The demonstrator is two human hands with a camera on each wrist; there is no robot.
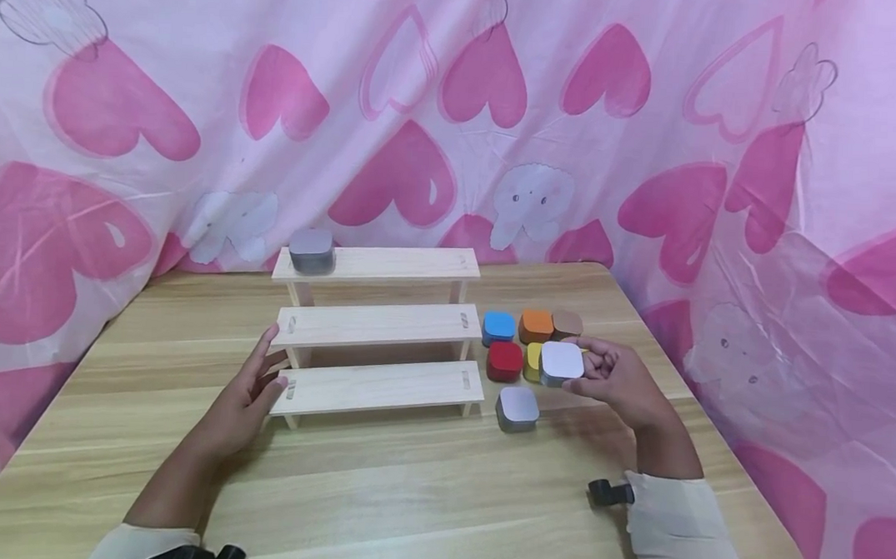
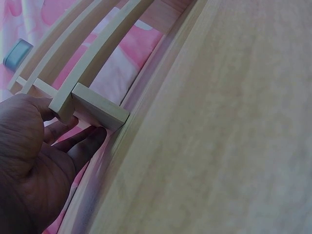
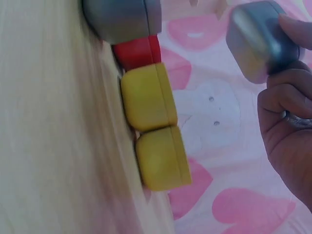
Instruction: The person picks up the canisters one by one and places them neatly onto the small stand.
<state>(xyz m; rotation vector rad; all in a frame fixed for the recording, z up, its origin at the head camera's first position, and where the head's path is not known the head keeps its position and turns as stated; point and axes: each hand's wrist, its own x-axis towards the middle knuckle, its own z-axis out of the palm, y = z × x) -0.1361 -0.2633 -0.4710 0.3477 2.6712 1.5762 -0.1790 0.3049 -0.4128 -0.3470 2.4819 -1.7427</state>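
Observation:
My right hand [image 1: 616, 383] pinches a small silver square tin [image 1: 562, 364] by its side, held up off the table, as the right wrist view also shows. Beneath and around it stand two yellow tins [image 3: 148, 97], a red tin [image 1: 504, 362], a blue tin [image 1: 499, 328], an orange tin [image 1: 536, 326] and a brown tin [image 1: 567, 324]. Another silver tin [image 1: 517, 409] sits nearer me. My left hand [image 1: 240, 400] grips the left end of a three-step wooden rack [image 1: 376, 389], thumb on the lowest step and fingers by its leg [image 2: 100, 109].
One more silver tin [image 1: 311, 252] stands at the left end of the rack's top step. The wooden table [image 1: 378, 493] carries everything. A pink heart-patterned cloth [image 1: 393, 169] hangs behind the table and along its right side.

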